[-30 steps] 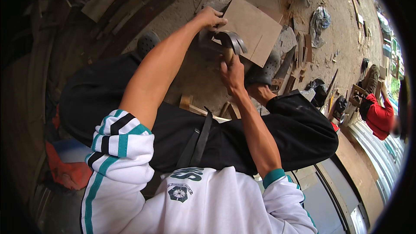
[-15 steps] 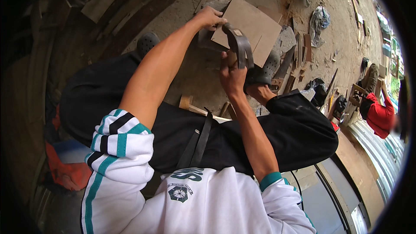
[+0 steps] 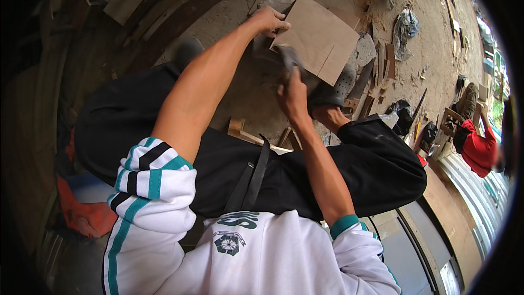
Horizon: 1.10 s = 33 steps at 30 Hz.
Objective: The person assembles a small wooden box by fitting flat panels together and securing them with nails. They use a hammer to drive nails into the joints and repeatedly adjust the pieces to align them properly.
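A square piece of thin plywood [image 3: 319, 38] lies tilted in front of me, with a straight line or slit near its lower right edge. At its left edge my left hand [image 3: 270, 21] is closed, thumb and fingers pressed at the board; anything small between the fingertips cannot be made out. My right hand [image 3: 293, 97] is wrapped round a claw hammer [image 3: 289, 59], whose dark head is smeared by motion beside the board's lower left edge. What supports the board is mostly hidden under it.
My dark clog [image 3: 332, 90] is just below the board's right corner, close to a handsaw [image 3: 361, 82]. Wood offcuts [image 3: 389, 60] and a crumpled plastic bag [image 3: 405, 33] lie to the right. Long planks [image 3: 180, 27] are at upper left. A person in red [image 3: 478, 147] sits far right.
The hammer's head has swung from over the board to its lower left edge, turning as my right hand rotated. The board and my left hand have shifted very slightly right.
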### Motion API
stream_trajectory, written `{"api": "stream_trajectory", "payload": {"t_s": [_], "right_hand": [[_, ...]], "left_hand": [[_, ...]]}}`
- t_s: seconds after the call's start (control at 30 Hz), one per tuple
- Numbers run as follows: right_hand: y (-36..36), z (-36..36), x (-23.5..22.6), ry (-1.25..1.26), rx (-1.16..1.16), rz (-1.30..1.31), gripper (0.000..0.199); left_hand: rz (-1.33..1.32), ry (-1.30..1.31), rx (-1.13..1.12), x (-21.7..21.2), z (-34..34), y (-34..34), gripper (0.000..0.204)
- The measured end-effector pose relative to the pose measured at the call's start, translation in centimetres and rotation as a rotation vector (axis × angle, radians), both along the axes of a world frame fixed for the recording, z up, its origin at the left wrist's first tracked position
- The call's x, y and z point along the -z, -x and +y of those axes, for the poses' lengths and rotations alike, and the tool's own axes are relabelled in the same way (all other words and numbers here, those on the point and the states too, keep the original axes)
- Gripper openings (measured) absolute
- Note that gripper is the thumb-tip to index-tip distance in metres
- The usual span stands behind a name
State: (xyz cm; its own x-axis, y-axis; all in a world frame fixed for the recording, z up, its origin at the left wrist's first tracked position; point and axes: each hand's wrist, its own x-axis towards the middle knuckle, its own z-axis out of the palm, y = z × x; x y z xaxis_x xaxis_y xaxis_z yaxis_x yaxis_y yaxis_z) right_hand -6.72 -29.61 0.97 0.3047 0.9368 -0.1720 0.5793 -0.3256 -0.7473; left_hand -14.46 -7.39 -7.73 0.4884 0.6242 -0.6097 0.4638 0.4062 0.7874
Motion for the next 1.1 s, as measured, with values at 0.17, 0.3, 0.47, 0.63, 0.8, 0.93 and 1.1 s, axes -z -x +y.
{"api": "stream_trajectory", "payload": {"t_s": [0.17, 0.3, 0.47, 0.63, 0.8, 0.93, 1.1], "right_hand": [[-0.1, 0.8, -1.5, 0.080, 0.053, 0.079, 0.029], [-0.4, -0.7, 2.5, -0.302, -0.052, -0.058, 0.028], [-0.8, 1.6, -0.3, 0.201, -0.070, -0.082, 0.036], [-0.6, 0.4, 0.6, -0.145, -0.131, -0.110, 0.043], [-1.0, 2.3, -0.8, 0.180, -0.089, -0.035, 0.053], [0.2, 0.8, 1.8, 0.120, -0.020, -0.038, 0.054], [0.7, 1.2, 1.2, 0.156, -0.004, 0.008, 0.046]], "left_hand": [[-0.031, 0.002, 0.011, 1.0, 0.1, 0.2, 0.043], [-0.066, 0.022, -0.008, 1.5, 0.5, -0.2, 0.060], [-0.079, 0.054, -0.026, 1.5, 0.1, 0.1, 0.060], [-0.075, 0.056, 0.005, 1.3, 0.4, 0.1, 0.062], [-0.107, 0.112, -0.018, 1.1, 0.8, 0.4, 0.061], [-0.112, 0.097, -0.036, -0.1, 0.4, 0.0, 0.063], [-0.101, 0.038, -0.031, 0.7, 1.1, 0.0, 0.064]]}}
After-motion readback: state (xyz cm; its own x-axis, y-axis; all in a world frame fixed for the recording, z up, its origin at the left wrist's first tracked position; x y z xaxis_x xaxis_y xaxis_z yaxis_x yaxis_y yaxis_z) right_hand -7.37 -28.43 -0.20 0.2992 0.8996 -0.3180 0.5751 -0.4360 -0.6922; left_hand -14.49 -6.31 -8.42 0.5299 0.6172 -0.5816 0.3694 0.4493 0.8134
